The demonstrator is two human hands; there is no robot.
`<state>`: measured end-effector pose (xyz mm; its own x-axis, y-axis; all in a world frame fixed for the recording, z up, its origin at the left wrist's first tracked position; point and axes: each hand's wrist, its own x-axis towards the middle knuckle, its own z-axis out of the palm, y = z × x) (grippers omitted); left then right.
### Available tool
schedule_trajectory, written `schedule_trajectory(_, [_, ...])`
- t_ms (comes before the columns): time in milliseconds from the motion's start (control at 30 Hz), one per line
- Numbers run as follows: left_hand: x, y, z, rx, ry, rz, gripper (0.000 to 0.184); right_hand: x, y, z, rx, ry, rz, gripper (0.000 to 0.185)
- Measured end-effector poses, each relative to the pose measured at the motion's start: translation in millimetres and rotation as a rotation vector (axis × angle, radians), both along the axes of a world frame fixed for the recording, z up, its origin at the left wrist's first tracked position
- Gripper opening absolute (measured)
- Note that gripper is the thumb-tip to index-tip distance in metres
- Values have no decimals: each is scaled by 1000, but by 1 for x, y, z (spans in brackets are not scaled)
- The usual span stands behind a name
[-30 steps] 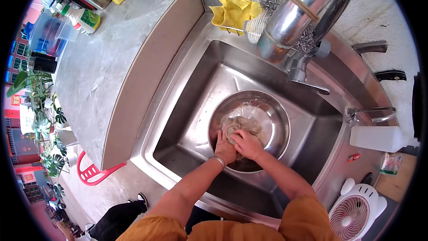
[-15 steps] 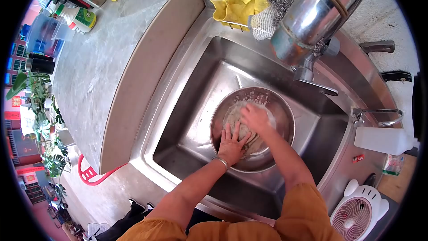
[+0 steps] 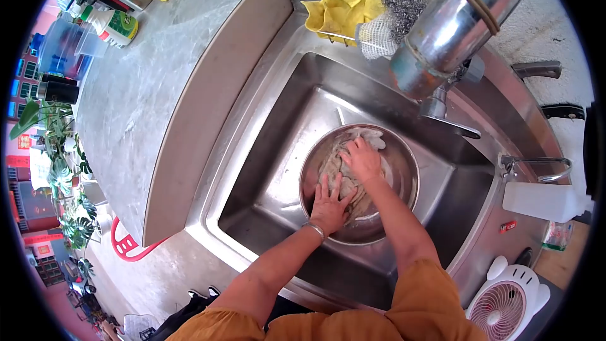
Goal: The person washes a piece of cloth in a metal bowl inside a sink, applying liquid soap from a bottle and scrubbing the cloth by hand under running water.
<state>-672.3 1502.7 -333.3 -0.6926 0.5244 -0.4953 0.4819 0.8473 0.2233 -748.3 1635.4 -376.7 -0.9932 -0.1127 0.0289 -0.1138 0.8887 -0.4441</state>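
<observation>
Under the left hand (image 3: 329, 208) and the right hand (image 3: 364, 163), has a wet greyish mass (image 3: 329, 167) in a metal bowl (image 3: 404, 180). Lays the left hand on it, fingers fanned wide, a bracelet (image 3: 314, 232) just behind. Rests the right hand just ahead and to the right, fingers bent on the mass; cannot tell whether gripping any. Around the bowl, has a steel sink (image 3: 287, 158). Left of the left hand, has a grey desk (image 3: 145, 101); well ahead of the right hand, a yellow cloth (image 3: 341, 9); behind the right hand, off to its right, a white fan (image 3: 500, 308).
</observation>
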Motion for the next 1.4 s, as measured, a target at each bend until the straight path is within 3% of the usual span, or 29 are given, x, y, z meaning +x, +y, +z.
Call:
schedule_trajectory(67, [-6, 4, 1, -85, -74, -37, 63, 20, -2, 12, -51, -44, -15, 24])
schedule_trajectory(100, [-6, 4, -1, -185, -161, -72, 63, 40, -7, 23, -68, -17, 142, 24])
schedule_trajectory(133, [-2, 4, -9, -183, -169, -69, 63, 51, -9, 28, -91, 6, 301, 23])
schedule_trajectory(233, [4, -1, -21, -101, -102, -30, 62, 32, 10, -2, 39, 102, 393, 22])
schedule_trajectory(267, [3, -1, -10, -44, -37, -14, 61, 9, 13, -8, 92, 92, 172, 20])
schedule_trajectory(367, [4, -2, -3, 8, 32, 0, 61, -4, 6, -7, 104, 98, 26, 18])
schedule_trajectory(467, [-2, 4, -11, -63, 7, -22, 61, 37, -3, 0, 54, -2, 116, 15])
schedule_trajectory(533, [-1, 3, -10, -160, -53, -47, 62, 60, -4, 4, -51, 93, 434, 22])
schedule_trajectory(567, [-2, 3, -9, -127, -68, -38, 62, 46, 11, -1, -18, 14, 476, 21])
schedule_trajectory(600, [-2, 3, -5, -93, -79, -29, 62, 31, 14, -14, 113, -3, 218, 19])
schedule_trajectory(633, [-3, 2, 1, -37, -25, -16, 61, 7, 16, -15, 47, 94, -9, 21])
schedule_trajectory(767, [-3, 3, 1, -4, -6, 3, 62, -13, 34, 5, 31, -202, -103, 33])
schedule_trajectory(833, [-4, 2, 5, -27, -28, -6, 63, -1, 63, 4, -513, -412, -200, 46])
schedule_trajectory(933, [-4, 2, 0, -19, -26, -22, 64, 21, 95, 13, -394, -557, -18, 57])
schedule_trajectory(1000, [-5, 2, -1, 5, -20, -13, 63, 26, 100, 25, -444, -580, -1, 46])
schedule_trajectory(1067, [-5, 1, 0, 16, -50, 16, 62, 31, 98, 43, -1108, -587, -494, 34])
schedule_trajectory(1100, [-5, 1, 2, 27, -46, 9, 62, 33, 93, 67, -1278, -585, -556, 27])
schedule_trajectory(1133, [-7, 1, 4, 41, -56, 12, 61, 36, 91, 75, -1269, -572, -562, 27])
schedule_trajectory(1200, [-17, 0, -3, 67, -54, 7, 60, 41, 88, 88, -1526, -543, -579, 27])
schedule_trajectory(1267, [-31, -5, -27, 168, -207, -28, 57, 41, 86, 96, -1495, -541, -609, 26])
schedule_trajectory(1300, [-43, -9, -10, 350, -357, 159, 61, 43, 83, 98, -1507, -550, -599, 27])
schedule_trajectory(1333, [-42, -10, -2, 348, -366, 168, 61, 44, 77, 103, -1520, -568, -589, 28])
schedule_trajectory(1400, [-43, -10, 10, 738, -66, 549, 69, 44, 63, 119, -1530, -595, -572, 29])
